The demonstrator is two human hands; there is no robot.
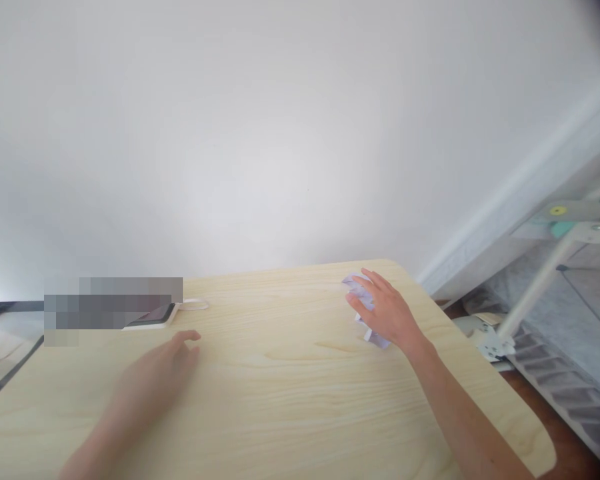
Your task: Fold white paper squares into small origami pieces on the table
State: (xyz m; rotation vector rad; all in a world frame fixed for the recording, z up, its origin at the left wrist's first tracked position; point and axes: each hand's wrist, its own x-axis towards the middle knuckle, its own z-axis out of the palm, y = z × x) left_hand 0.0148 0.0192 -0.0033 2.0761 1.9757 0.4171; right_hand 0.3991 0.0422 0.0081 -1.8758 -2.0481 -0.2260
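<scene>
My right hand (383, 308) lies on a crumpled piece of pale lilac paper (354, 285) near the far right corner of a light wooden table (290, 393); its fingers curl over the paper. My left hand (167, 360) rests on the tabletop at the left, blurred, fingers loosely stretched forward, holding nothing. It points toward a phone in a white case (153, 315) with a white strap (194, 305), a short way beyond the fingertips.
A white wall rises behind the table. To the right, below the table's edge, stand a white metal frame (540, 280) with grey fabric and a grey ridged mat (555, 373) on a brown floor. A dark-framed glass surface (5, 340) sits at far left.
</scene>
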